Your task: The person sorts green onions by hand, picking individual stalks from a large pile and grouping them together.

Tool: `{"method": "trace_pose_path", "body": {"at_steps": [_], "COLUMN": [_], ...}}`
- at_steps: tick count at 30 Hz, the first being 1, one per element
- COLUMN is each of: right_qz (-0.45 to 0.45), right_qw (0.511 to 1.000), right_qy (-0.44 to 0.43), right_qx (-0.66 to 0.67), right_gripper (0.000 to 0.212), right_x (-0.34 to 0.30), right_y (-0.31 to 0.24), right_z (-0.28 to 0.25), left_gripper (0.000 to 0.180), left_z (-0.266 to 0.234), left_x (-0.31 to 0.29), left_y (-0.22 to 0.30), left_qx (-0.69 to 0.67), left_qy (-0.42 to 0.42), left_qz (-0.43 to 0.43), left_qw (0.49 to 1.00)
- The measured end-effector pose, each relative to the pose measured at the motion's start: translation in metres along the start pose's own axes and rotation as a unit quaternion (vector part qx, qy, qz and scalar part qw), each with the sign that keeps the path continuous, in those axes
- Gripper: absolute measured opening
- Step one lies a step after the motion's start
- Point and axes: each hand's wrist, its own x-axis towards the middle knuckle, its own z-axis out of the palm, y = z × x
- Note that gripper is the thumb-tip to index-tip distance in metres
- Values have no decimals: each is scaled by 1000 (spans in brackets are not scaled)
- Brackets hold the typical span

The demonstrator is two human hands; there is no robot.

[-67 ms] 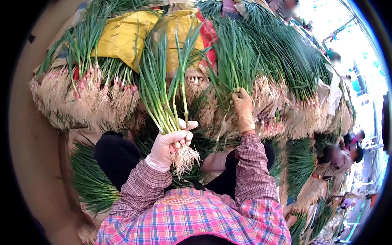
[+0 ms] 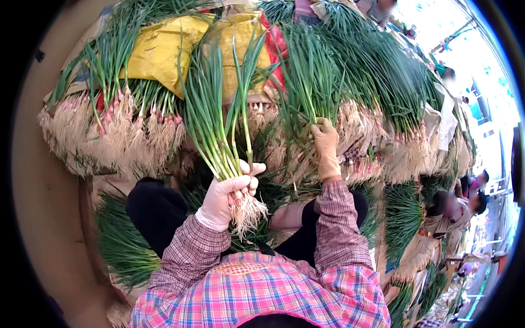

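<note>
My left hand (image 2: 225,198), in a white glove, is closed around a bunch of green garlic (image 2: 223,139). The long leaves fan upward from the fist, and the pale bulbs and stringy roots (image 2: 249,214) hang out below it. To its right my right hand (image 2: 326,143), in a yellowish glove, reaches to the front of the heap. Its fingers are curled at the base of green garlic stalks (image 2: 310,98), pinching there. How many stalks it grips is hidden by the fingers.
A wide heap of green garlic (image 2: 377,71) lies ahead, roots toward me. Yellow sacks (image 2: 167,46) and a red sack (image 2: 276,44) lie on it. More bundles rest at the left (image 2: 123,240) and right (image 2: 402,218). Other people (image 2: 456,210) sit at the far right.
Very little differs. The view has shifted slightly against the heap, and my right hand stays at the stalks. My left hand keeps its bunch in the same place.
</note>
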Motion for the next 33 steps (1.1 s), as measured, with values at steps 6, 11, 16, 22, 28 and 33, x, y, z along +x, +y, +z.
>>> {"method": "trace_pose_path", "body": {"at_steps": [6, 11, 16, 22, 28, 33], "right_qz": [-263, -158, -53, 73, 168, 172], "right_qw": [957, 975, 973, 946, 815, 872], "right_qy": [-119, -125, -19, -221, -276, -159], "right_qx": [-23, -88, -224, 225, 482, 431], "right_gripper": [11, 22, 24, 19, 24, 21], "right_x": [-69, -108, -55, -105, -80, -94], "right_y": [11, 50, 62, -30, -25, -12], "right_z": [29, 40, 24, 38, 86, 88], "left_gripper": [24, 25, 40, 29, 27, 24], "left_z": [-5, -9, -9, -13, -24, -22], "left_x": [-2, -7, -5, 4, 6, 10], "left_y": [0, 8, -3, -17, -25, -29], "left_qx": [-27, -74, -1, 44, 105, 103], "left_qy": [-9, -36, 20, 61, 43, 43], "left_qz": [19, 40, 24, 2, -35, -40], "left_qw": [999, 996, 1000, 997, 993, 993]}}
